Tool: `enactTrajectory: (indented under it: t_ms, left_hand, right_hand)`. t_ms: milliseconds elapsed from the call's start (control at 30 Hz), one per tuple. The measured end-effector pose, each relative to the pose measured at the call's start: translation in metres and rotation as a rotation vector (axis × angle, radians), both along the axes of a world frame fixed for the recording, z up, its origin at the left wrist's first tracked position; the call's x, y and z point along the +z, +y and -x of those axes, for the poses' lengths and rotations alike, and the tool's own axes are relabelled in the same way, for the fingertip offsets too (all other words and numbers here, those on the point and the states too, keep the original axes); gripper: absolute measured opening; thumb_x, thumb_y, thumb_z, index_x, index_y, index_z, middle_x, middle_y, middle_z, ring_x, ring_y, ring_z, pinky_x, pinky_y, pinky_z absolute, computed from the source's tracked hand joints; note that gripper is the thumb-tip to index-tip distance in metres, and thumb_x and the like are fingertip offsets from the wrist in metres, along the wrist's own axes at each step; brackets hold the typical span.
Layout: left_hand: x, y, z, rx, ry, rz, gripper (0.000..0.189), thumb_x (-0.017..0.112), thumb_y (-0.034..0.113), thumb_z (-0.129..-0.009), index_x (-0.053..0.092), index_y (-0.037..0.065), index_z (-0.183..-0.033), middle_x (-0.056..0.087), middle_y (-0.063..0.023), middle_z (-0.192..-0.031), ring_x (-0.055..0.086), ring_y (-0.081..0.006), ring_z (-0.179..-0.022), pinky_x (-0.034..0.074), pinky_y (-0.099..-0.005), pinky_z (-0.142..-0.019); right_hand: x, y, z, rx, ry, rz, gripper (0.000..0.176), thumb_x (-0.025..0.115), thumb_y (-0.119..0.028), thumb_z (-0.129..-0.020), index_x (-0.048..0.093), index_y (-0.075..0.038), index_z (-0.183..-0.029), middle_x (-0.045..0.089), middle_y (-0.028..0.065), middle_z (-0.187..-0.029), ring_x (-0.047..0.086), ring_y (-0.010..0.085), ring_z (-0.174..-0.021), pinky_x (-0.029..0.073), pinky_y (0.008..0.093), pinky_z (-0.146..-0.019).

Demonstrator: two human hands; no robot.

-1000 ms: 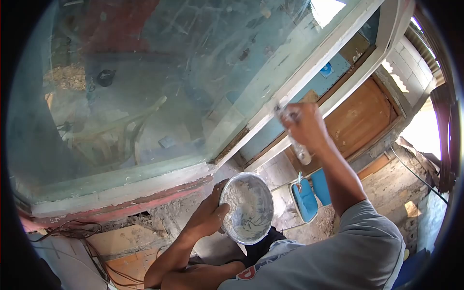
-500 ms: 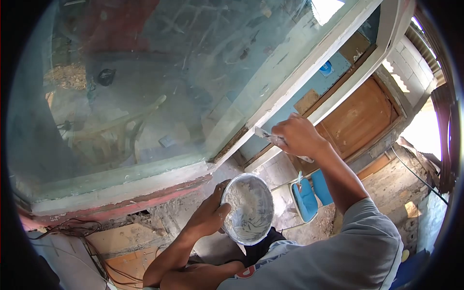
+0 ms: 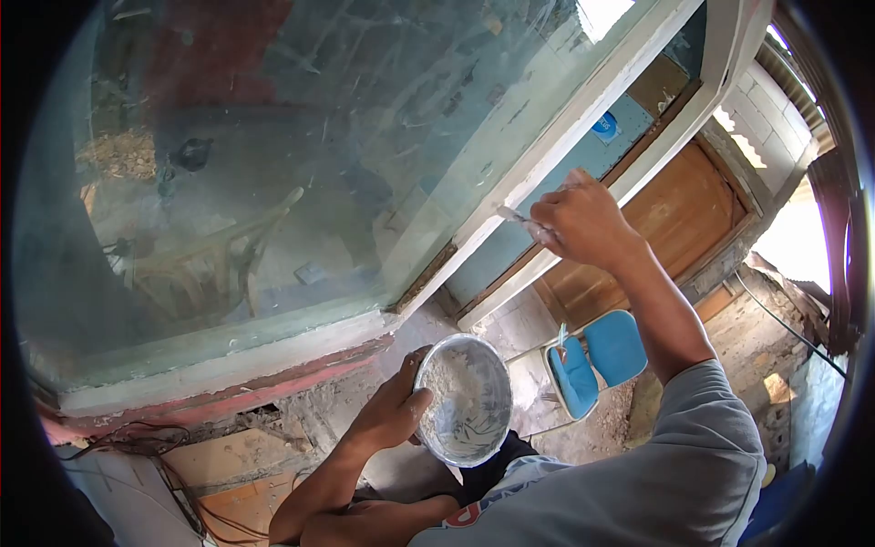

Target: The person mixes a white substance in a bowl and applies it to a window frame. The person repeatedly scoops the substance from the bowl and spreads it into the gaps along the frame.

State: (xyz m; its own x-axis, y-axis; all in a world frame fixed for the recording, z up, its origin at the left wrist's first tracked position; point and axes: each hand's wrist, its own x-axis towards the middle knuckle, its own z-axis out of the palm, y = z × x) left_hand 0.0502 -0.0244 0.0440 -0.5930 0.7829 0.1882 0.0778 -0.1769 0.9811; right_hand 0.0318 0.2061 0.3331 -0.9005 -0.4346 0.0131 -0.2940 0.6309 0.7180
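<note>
My left hand grips the rim of a round metal bowl, thumb over the edge. Whitish paste coats the bowl's inside. Higher up on the right, my right hand is closed around a paste-smeared putty knife. The blade's tip is at the white window frame; whether it touches cannot be made out. Beside the frame is a large dusty glass pane.
A blue-padded chair stands below my right arm. Behind it is a brown wooden door. Loose cables lie at lower left near a reddish ledge. Another cable hangs at right.
My right hand has moved up and slightly right along the window frame with the putty knife. The left hand and bowl have barely moved.
</note>
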Motion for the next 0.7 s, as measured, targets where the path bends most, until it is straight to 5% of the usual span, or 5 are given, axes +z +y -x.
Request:
enactTrajectory:
  t_ms: [67,233,400,667,700]
  left_hand:
    - [-0.002,0.001,-0.001,0.036,0.095,-0.035,0.061,0.044,0.013,-0.093,0.026,0.006,-0.151,0.055,-0.0274,-0.130,0.069,-0.0320,-0.092,0.060,-0.0366,-0.062]
    - [0.025,-0.007,-0.003,-0.094,-0.233,0.055,0.060,0.044,0.013,-0.094,0.026,0.007,-0.151,0.055,-0.0279,-0.129,0.068,-0.0325,-0.091,0.060,-0.0378,-0.063]
    - [0.020,-0.004,-0.004,-0.055,-0.147,0.047,0.060,0.043,0.013,-0.094,0.026,0.009,-0.151,0.054,-0.0271,-0.130,0.069,-0.0314,-0.090,0.060,-0.0374,-0.062]
    - [0.022,-0.003,-0.006,-0.061,-0.175,0.002,0.059,0.043,0.013,-0.095,0.027,0.008,-0.151,0.055,-0.0258,-0.128,0.069,-0.0302,-0.087,0.060,-0.0361,-0.056]
    - [0.032,-0.007,-0.007,-0.090,-0.242,0.061,0.059,0.043,0.013,-0.095,0.027,0.008,-0.151,0.055,-0.0265,-0.129,0.067,-0.0330,-0.095,0.059,-0.0384,-0.066]
  right_hand:
    - [0.009,0.002,-0.003,-0.052,0.040,0.024,0.017,0.069,-0.027,-0.085,0.069,-0.011,-0.079,0.067,0.0062,-0.071,0.059,0.0286,-0.066,0.045,0.0394,-0.076]
    - [0.029,0.000,-0.013,-0.100,0.123,0.087,0.012,0.072,-0.021,-0.081,0.068,-0.010,-0.076,0.065,0.0081,-0.070,0.059,0.0308,-0.070,0.047,0.0410,-0.076]
    - [0.040,-0.005,-0.028,-0.187,0.231,0.224,0.010,0.071,-0.020,-0.080,0.068,-0.011,-0.075,0.066,0.0087,-0.070,0.062,0.0311,-0.071,0.047,0.0404,-0.080]
    - [0.024,-0.003,-0.011,-0.163,-0.009,0.112,0.013,0.073,-0.024,-0.078,0.072,-0.014,-0.086,0.069,0.0087,-0.075,0.063,0.0298,-0.078,0.049,0.0414,-0.081]
    - [0.023,0.000,-0.009,-0.120,0.027,0.086,0.013,0.073,-0.025,-0.079,0.072,-0.013,-0.085,0.069,0.0086,-0.074,0.063,0.0296,-0.077,0.049,0.0413,-0.081]
